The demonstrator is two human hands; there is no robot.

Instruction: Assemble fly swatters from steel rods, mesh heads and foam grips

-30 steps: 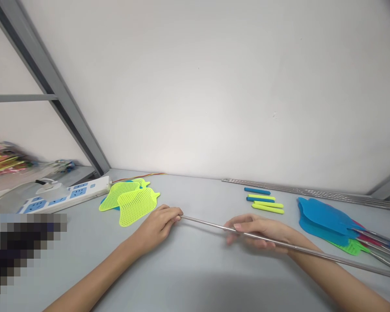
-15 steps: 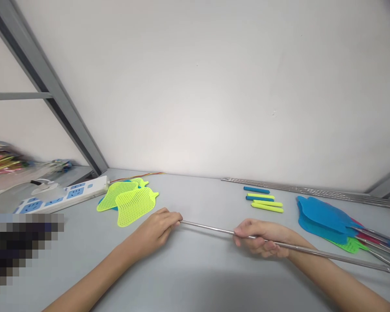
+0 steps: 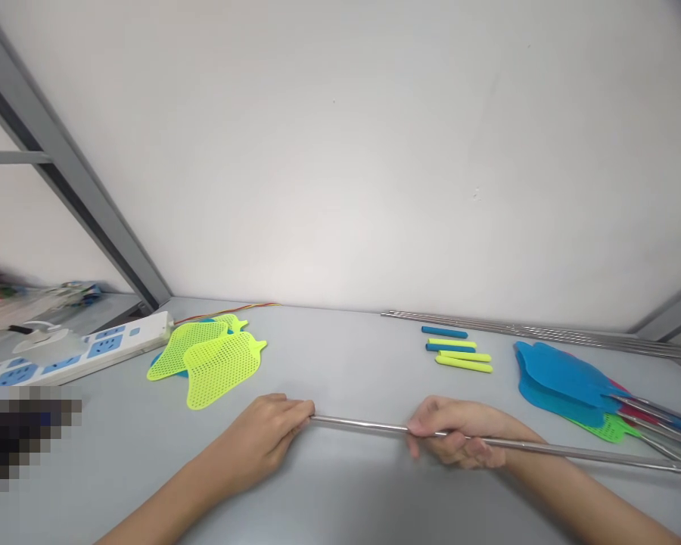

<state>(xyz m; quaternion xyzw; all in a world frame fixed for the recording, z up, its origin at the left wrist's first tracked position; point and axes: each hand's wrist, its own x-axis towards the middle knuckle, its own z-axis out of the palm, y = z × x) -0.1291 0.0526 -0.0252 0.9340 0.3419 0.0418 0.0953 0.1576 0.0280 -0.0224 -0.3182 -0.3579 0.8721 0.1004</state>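
A long thin metal rod lies across the space between my hands and runs out of view at the right edge. My left hand is closed around its left end, the fingertips pinching it. Farther along, my right hand holds the rod too, with thumb on top and fingers curled beneath. Beyond my left hand rest perforated yellow fly swatter heads, a blue one partly hidden under them. Behind my right hand lie several blue and yellow tube-shaped grips.
Blue swatters with metal shafts are piled at the right, with red and green ones below. Several metal rods lie along the wall. At the left are a white power strip and a grey metal frame post.
The view has shifted slightly, so the things at the left appear farther left. Both hands and the rod sit a little lower in view, still gripped the same way.
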